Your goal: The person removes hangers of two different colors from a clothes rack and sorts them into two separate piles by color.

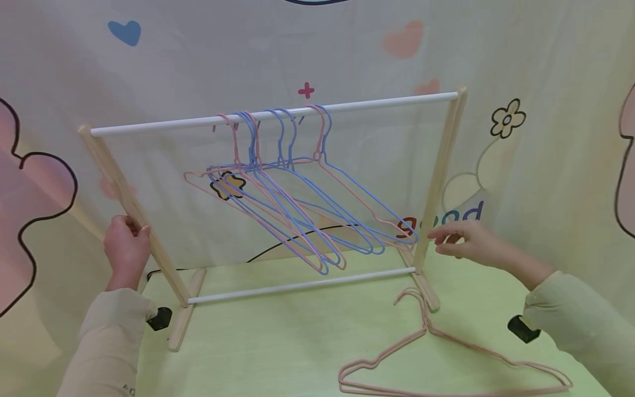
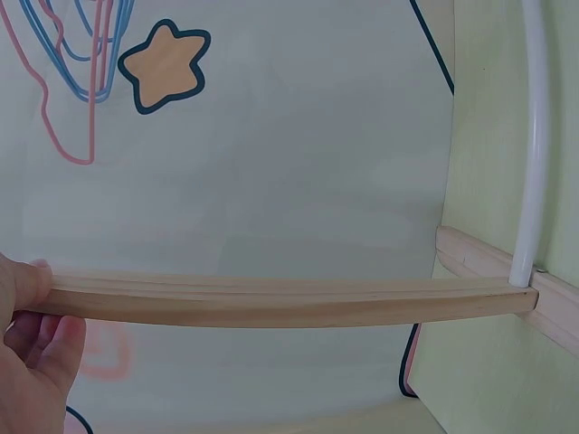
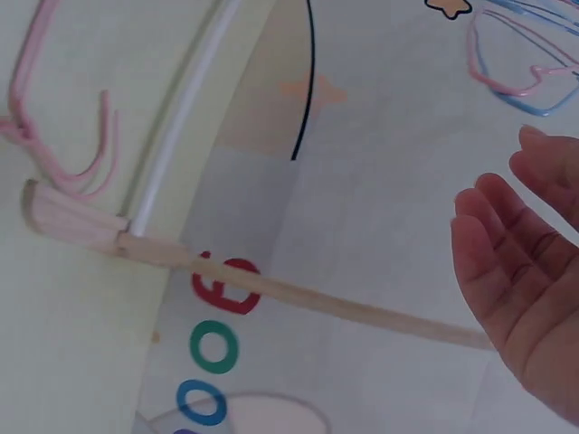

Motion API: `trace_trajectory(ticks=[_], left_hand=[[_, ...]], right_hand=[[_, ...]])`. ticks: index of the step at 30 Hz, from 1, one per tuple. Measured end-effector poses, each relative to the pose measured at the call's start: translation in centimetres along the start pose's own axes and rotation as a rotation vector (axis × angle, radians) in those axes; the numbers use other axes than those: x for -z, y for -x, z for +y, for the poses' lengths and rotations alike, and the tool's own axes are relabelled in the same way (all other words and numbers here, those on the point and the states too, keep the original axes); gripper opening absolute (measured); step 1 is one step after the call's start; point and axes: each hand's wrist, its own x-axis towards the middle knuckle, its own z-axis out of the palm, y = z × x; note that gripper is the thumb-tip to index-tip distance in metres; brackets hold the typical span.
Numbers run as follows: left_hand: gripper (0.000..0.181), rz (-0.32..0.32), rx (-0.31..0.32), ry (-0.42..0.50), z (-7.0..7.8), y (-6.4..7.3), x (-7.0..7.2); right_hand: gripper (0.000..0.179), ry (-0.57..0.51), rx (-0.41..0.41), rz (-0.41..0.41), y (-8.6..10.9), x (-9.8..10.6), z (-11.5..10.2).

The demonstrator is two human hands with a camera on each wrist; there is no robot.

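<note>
A small garment rack with a white top rail (image 1: 367, 105) and wooden posts stands on the table. My left hand (image 1: 126, 248) pinches its left wooden post (image 2: 298, 303) between thumb and fingers, about midway up. Beside the right wooden post (image 1: 439, 182), my right hand (image 1: 463, 240) holds nothing, its fingers loosely bent; in the right wrist view the post runs behind this hand (image 3: 525, 280). Several pink and blue hangers (image 1: 317, 226) hang bunched around the rail's middle. More pink hangers (image 1: 397, 350) lie stacked on the table, hooks near the right foot.
The pale green table (image 1: 278, 342) carries the rack's wooden feet (image 1: 181, 328). A white lower bar (image 1: 307, 284) joins the posts. Behind stands a printed curtain (image 1: 347, 49) with hearts, flowers and letters. Black clips (image 1: 523, 329) sit near the table's sides.
</note>
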Motion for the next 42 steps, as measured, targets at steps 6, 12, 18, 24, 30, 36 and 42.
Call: trace_trajectory(ticks=[6, 12, 18, 24, 30, 36, 42], left_hand=[[0.036, 0.005, -0.003, -0.002, 0.0, 0.0, 0.0], [0.034, 0.023, -0.017, -0.007, 0.0, 0.1, 0.1], [0.034, 0.037, -0.018, -0.009, 0.1, 0.1, 0.0], [0.034, 0.036, -0.013, -0.003, 0.0, 0.0, -0.1], [0.033, 0.048, -0.037, -0.007, -0.1, -0.1, -0.2], [0.033, 0.044, -0.034, -0.007, 0.0, -0.1, -0.3], [0.033, 0.041, -0.022, -0.008, -0.1, 0.0, -0.2]], right_hand=[[0.029, -0.097, -0.074, -0.039, -3.5, 1.5, -3.2], [0.033, -0.165, -0.082, -0.091, -6.4, 2.0, -4.7], [0.031, -0.113, -0.107, -0.100, -8.6, 1.3, -5.8], [0.018, -0.078, -0.114, -0.093, -9.7, 0.8, -6.5], [0.015, -0.028, -0.102, -0.066, -9.7, 1.3, -6.6], [0.014, -0.046, -0.102, -0.013, -8.9, 2.8, -6.7], [0.008, 0.021, -0.098, 0.023, -7.8, 4.2, -6.1]])
